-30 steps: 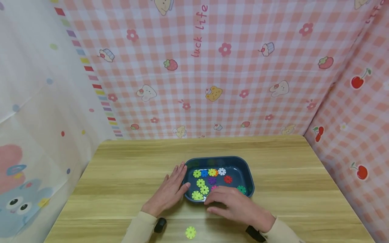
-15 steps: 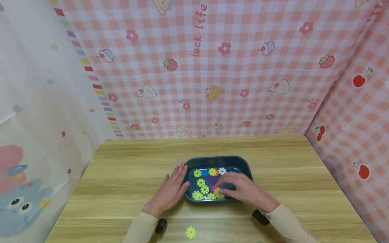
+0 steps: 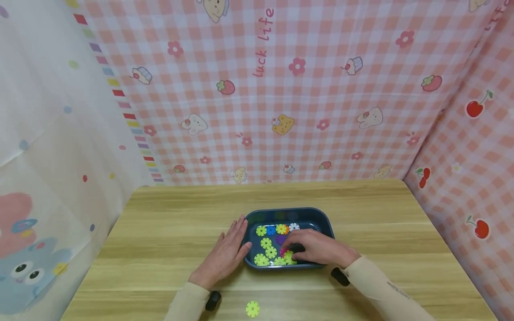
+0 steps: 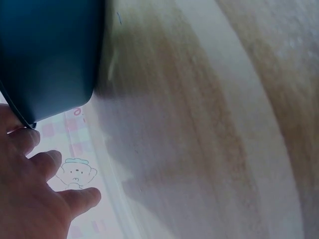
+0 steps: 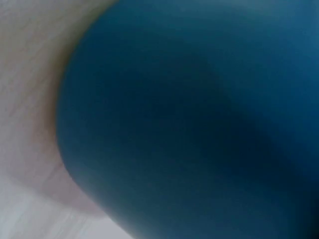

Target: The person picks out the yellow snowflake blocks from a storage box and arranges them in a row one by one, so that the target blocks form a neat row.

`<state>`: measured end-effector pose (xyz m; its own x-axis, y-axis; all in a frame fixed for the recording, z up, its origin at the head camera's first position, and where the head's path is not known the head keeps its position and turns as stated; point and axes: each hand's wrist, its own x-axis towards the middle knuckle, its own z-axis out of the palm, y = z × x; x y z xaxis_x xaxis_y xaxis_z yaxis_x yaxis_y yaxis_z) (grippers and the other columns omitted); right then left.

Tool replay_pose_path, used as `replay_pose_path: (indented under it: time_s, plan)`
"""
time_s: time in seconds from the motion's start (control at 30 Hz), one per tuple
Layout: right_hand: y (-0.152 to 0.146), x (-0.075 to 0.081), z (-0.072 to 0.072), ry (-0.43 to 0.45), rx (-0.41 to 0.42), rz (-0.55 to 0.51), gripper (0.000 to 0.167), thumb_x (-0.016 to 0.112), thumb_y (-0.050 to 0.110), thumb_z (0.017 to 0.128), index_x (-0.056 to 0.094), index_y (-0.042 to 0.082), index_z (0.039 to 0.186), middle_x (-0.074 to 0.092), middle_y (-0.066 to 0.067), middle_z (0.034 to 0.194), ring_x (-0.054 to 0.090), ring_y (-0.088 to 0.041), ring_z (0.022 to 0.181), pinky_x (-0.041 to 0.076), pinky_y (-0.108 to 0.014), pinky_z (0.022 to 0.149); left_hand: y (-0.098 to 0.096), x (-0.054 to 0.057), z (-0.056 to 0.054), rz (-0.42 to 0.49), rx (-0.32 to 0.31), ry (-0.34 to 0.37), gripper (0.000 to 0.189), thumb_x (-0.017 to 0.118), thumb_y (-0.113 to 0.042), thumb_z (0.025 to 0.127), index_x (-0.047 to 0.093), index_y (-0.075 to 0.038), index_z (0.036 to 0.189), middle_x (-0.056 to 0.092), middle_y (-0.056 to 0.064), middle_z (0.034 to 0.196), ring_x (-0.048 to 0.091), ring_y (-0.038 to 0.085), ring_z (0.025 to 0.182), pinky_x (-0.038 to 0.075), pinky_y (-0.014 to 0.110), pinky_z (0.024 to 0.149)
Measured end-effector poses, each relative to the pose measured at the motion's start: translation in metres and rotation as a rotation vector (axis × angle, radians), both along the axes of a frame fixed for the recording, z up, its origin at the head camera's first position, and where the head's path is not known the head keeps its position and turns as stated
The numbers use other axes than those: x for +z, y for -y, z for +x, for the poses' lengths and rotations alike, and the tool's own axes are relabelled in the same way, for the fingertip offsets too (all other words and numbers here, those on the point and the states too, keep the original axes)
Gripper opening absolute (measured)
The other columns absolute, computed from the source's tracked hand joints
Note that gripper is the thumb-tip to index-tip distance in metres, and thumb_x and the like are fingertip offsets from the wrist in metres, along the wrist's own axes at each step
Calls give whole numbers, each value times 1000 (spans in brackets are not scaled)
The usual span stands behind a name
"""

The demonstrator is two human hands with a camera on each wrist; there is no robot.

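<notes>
A dark blue plastic tray [image 3: 329, 225] holds several flower-shaped snowflake discs: yellow-green discs [image 3: 266, 243], a blue disc [image 3: 271, 230], a white disc [image 3: 294, 227], a purple disc [image 3: 279, 240] and others. My left hand [image 3: 222, 256] lies along the tray's left side, fingers straight and fingertips at the rim; the left wrist view shows its fingers [image 4: 47, 162] beside the tray wall. Inside the tray, my right hand [image 3: 317, 246] has curved fingers over a pink disc [image 3: 283, 252] and its thumb by a yellow-green disc [image 3: 289, 257]. Whether it pinches one is unclear.
A single yellow-green disc [image 3: 252, 309] lies on the wooden table [image 3: 180, 214] near the front. Patterned cloth walls [image 3: 281, 102] stand behind and at both sides. The right wrist view is mostly filled by the tray's blurred blue wall [image 5: 164, 124].
My right hand has moved from the tray's front edge further inside, its fingers over the pink disc, uncovering yellow-green discs and covering the red and green ones. My left hand has stayed in place.
</notes>
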<state>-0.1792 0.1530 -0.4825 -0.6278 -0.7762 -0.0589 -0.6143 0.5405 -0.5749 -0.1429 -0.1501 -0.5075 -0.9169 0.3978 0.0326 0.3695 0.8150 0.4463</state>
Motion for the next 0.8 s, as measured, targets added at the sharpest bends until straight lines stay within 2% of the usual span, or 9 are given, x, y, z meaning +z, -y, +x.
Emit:
replay_pose_path:
  time_s: [0.2,0.47,0.8]
  plan:
    - [4,-9,-4,3,12,29,24,80,18,93,76,19,117,68,10,119,62,-8,114,53,-35,102,1,-2,1,5,-1,-1,68,40,-42,112,20,-5,165,11,8,173,16,33,158,23,65,121]
    - [5,-16,-8,5,-18,20,26,84,15,88,75,17,113,65,9,111,61,-6,100,56,-28,89,1,0,2,9,-2,-5,68,38,-44,112,20,-5,165,11,8,173,16,33,158,23,64,121]
    - [9,-18,-13,-52,-93,9,23,78,13,94,73,10,116,65,3,107,59,-7,89,57,-28,81,1,-2,0,9,3,1,68,40,-43,112,20,-5,165,11,8,173,16,33,158,23,64,121]
